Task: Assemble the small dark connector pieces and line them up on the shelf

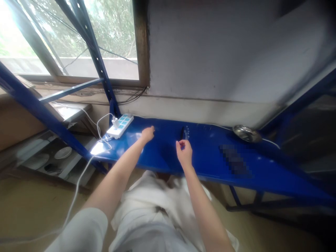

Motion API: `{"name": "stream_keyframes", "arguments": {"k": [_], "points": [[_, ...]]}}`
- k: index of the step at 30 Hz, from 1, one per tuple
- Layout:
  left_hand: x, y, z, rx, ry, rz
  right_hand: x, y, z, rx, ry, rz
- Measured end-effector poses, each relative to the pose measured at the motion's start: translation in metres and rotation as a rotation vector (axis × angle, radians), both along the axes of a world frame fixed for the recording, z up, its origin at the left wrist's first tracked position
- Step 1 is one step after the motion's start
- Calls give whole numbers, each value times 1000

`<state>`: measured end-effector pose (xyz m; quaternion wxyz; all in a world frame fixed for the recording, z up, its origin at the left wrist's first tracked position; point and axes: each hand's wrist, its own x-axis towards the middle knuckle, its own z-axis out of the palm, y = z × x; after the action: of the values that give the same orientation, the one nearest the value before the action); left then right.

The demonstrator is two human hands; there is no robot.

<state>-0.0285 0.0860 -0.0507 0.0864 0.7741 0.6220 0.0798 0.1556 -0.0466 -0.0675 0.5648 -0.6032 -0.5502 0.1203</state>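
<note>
My left hand (148, 134) is low over the blue tabletop (162, 127), its fingers curled together; whatever they may hold is hidden or too small to name. To its right, my right hand (184, 152) is closed in a pinch with thumb and forefinger meeting. I cannot make out what, if anything, sits in that pinch. Just beyond the right fingertips lie a small dark strip (182, 133) and a short row of small clear, shiny pieces (186, 132). The two hands are apart from each other.
A white power strip (121, 126) with a plugged-in charger (114, 122) rests at the table's left end, its cable trailing off the edge. At right are a round metal dish (246, 133) and a pixelated dark object (235, 161). Blue metal posts (97, 57) frame both ends.
</note>
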Motion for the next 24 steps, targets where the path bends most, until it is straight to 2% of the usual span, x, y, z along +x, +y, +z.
{"name": "stream_keyframes", "arguments": {"k": [3,6,8,10,13,16,20,24], "points": [[1,6,5,34,-248,121,0,1,4,-6,2,10],[9,2,20,105,-656,174,-1,4,15,-17,8,27],[19,-9,34,162,-924,116,-3,9,25,-41,39,53],[30,-26,49,273,-1086,5,-6,15,37,-100,106,115],[45,-56,64,356,-1178,-131,-10,23,57,-211,233,277],[53,-76,66,359,-1195,-206,-16,27,73,-276,329,398],[54,-83,61,344,-1198,-211,-23,27,86,-274,470,428],[51,-84,61,340,-1189,-213,-25,26,89,-262,575,488]]}}
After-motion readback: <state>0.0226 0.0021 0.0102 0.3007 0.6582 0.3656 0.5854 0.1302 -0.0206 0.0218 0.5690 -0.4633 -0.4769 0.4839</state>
